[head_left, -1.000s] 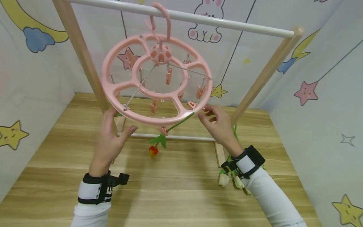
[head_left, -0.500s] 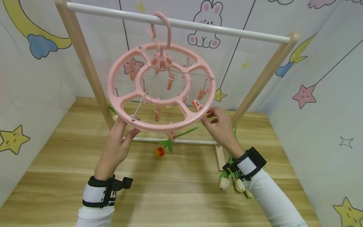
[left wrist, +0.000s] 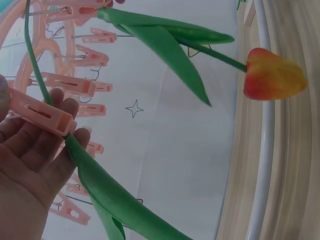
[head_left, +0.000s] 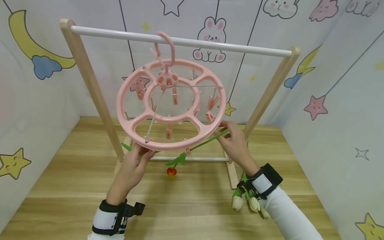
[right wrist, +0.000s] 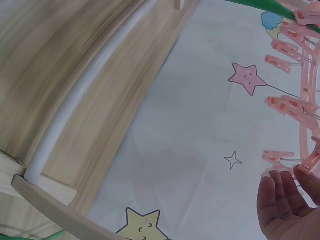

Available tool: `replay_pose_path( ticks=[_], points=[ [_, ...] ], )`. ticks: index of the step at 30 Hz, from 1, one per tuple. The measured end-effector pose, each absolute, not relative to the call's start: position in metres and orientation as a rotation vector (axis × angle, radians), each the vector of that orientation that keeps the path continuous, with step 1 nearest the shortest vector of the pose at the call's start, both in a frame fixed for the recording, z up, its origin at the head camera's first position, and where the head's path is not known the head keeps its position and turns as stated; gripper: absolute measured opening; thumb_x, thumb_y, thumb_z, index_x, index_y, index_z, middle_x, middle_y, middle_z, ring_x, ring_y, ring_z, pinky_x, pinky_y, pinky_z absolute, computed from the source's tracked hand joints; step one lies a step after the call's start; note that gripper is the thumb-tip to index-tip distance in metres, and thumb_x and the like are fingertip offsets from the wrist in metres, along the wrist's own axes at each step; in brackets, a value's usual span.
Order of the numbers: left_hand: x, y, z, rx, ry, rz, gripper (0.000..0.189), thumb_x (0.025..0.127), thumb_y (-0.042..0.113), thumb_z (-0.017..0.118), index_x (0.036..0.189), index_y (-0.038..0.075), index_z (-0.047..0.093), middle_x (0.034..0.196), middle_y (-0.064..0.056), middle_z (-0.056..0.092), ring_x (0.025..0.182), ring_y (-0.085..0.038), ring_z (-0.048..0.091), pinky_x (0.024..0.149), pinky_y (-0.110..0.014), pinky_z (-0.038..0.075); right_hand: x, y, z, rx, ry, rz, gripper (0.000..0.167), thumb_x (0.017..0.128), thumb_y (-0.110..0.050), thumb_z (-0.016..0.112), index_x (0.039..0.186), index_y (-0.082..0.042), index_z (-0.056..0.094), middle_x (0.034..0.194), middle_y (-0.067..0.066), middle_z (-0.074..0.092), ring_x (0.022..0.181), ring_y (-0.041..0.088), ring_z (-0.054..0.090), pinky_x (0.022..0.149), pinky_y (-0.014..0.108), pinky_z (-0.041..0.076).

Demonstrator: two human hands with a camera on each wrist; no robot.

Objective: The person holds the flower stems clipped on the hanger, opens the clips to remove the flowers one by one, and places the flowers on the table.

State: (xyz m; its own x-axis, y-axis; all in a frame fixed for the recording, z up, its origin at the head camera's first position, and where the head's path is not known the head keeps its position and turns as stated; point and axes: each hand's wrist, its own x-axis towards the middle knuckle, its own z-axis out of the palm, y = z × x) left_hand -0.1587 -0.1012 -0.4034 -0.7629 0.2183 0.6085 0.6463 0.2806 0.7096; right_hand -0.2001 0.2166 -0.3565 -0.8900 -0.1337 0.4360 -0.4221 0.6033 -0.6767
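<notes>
A round pink clip hanger (head_left: pixel 168 146) hangs by its hook from a white bar. At its left front, my left hand (head_left: pixel 130 171) pinches a clothespin (left wrist: pixel 42 112) between thumb and fingers. A green stem with long leaves (left wrist: pixel 110 185) runs through this pin's tip; its bloom is out of view. Beside it, a red-yellow tulip (left wrist: pixel 275 75) hangs head down from another clothespin (left wrist: pixel 82 10). My right hand (head_left: pixel 235 143) is at the right front rim, pinching a clothespin (right wrist: pixel 311 161) with nothing in its tip. The tulip's stem reaches toward my right fingers in the head view.
The wooden rack has posts left (head_left: pixel 90 83) and right (head_left: pixel 270 93), with a white top bar (head_left: pixel 210 44) and a lower bar (head_left: pixel 198 159). White tulips (head_left: pixel 253 204) lie on the wood-grain table (head_left: pixel 180 216) by the right foot. Several other clothespins (head_left: pixel 169 131) dangle from the hanger.
My left hand has moved right along the rim, from spread thumb and fingers to a pinch on the clothespin. The hanger has turned slightly. The head view has tilted up; my right hand stays at the rim.
</notes>
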Motion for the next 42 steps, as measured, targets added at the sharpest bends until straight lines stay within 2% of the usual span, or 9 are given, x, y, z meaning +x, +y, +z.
replay_pose_path(
  ticks=[10, 14, 18, 21, 25, 28, 34, 38, 42],
  points=[
    [-0.157, -0.091, -0.406, -0.838, -2.101, -1.586, 0.028, 0.096, -0.008, 0.053, 0.123, -0.005, 0.048, 0.101, -0.013, 0.061, 0.089, -0.001, 0.056, 0.077, -0.015, 0.048, -0.197, 0.221, -0.358, 0.443, -2.551, 1.189, 0.051, 0.099, -0.029, 0.059, 0.141, -0.003, 0.047, 0.130, 0.017, 0.055, 0.105, 0.030, 0.061, 0.085, 0.049, 0.054],
    [-0.154, -0.088, -0.407, -0.812, -2.120, -1.575, 0.026, 0.096, -0.005, 0.055, 0.122, -0.003, 0.051, 0.101, -0.013, 0.064, 0.089, 0.000, 0.059, 0.078, -0.014, 0.050, -0.190, 0.223, -0.359, 0.464, -2.698, 1.092, 0.037, 0.098, -0.028, 0.059, 0.126, -0.004, 0.057, 0.119, 0.014, 0.062, 0.100, 0.026, 0.062, 0.082, 0.043, 0.055],
    [-0.151, -0.086, -0.409, -0.786, -2.147, -1.537, 0.024, 0.096, -0.001, 0.057, 0.120, -0.003, 0.052, 0.100, -0.014, 0.066, 0.088, 0.001, 0.061, 0.077, -0.015, 0.052, -0.181, 0.227, -0.353, 0.582, -2.946, 0.951, 0.020, 0.097, -0.028, 0.061, 0.100, -0.009, 0.066, 0.090, 0.005, 0.067, 0.078, 0.014, 0.060, 0.070, 0.030, 0.050],
    [-0.150, -0.085, -0.409, -0.774, -2.154, -1.522, 0.025, 0.096, -0.002, 0.058, 0.120, -0.003, 0.052, 0.101, -0.015, 0.067, 0.090, 0.001, 0.062, 0.077, -0.016, 0.053, -0.176, 0.229, -0.346, 0.813, -3.139, 0.947, 0.015, 0.099, -0.025, 0.060, 0.094, -0.014, 0.069, 0.080, -0.002, 0.065, 0.067, 0.007, 0.053, 0.064, 0.024, 0.045],
    [-0.151, -0.084, -0.407, -0.757, -2.172, -1.507, 0.026, 0.095, -0.003, 0.058, 0.120, -0.002, 0.053, 0.103, -0.013, 0.068, 0.090, -0.001, 0.063, 0.077, -0.017, 0.054, -0.172, 0.226, -0.337, 1.185, -3.258, 1.087, 0.017, 0.102, -0.026, 0.056, 0.105, -0.016, 0.069, 0.091, -0.004, 0.069, 0.078, 0.007, 0.062, 0.073, 0.024, 0.051],
    [-0.152, -0.082, -0.406, -0.746, -2.188, -1.498, 0.025, 0.095, -0.002, 0.059, 0.120, -0.001, 0.053, 0.103, -0.012, 0.068, 0.088, -0.001, 0.063, 0.076, -0.019, 0.055, -0.170, 0.220, -0.336, 1.314, -3.256, 1.192, 0.025, 0.103, -0.031, 0.053, 0.119, -0.018, 0.067, 0.110, -0.003, 0.071, 0.098, 0.009, 0.067, 0.089, 0.027, 0.053],
    [-0.152, -0.078, -0.404, -0.746, -2.179, -1.538, 0.025, 0.097, -0.001, 0.057, 0.122, -0.002, 0.053, 0.105, -0.012, 0.068, 0.088, 0.000, 0.061, 0.076, -0.020, 0.055, -0.169, 0.211, -0.337, 1.256, -3.159, 1.595, 0.046, 0.103, -0.032, 0.052, 0.144, -0.011, 0.049, 0.133, 0.008, 0.064, 0.118, 0.019, 0.064, 0.101, 0.032, 0.051],
    [-0.153, -0.076, -0.405, -0.755, -2.141, -1.527, 0.024, 0.096, -0.002, 0.057, 0.120, -0.001, 0.056, 0.100, -0.011, 0.069, 0.083, -0.001, 0.060, 0.074, -0.019, 0.054, -0.170, 0.207, -0.337, 1.175, -3.049, 1.775, 0.055, 0.104, -0.031, 0.050, 0.151, -0.006, 0.036, 0.144, 0.014, 0.055, 0.125, 0.032, 0.059, 0.104, 0.038, 0.050],
    [-0.153, -0.075, -0.406, -0.753, -2.137, -1.505, 0.018, 0.097, 0.001, 0.057, 0.115, 0.000, 0.058, 0.096, -0.010, 0.068, 0.080, -0.003, 0.059, 0.072, -0.020, 0.054, -0.172, 0.203, -0.337, 1.101, -2.973, 1.838, 0.053, 0.105, -0.027, 0.049, 0.152, -0.008, 0.035, 0.150, 0.015, 0.047, 0.128, 0.038, 0.055, 0.104, 0.042, 0.050]
  ],
)
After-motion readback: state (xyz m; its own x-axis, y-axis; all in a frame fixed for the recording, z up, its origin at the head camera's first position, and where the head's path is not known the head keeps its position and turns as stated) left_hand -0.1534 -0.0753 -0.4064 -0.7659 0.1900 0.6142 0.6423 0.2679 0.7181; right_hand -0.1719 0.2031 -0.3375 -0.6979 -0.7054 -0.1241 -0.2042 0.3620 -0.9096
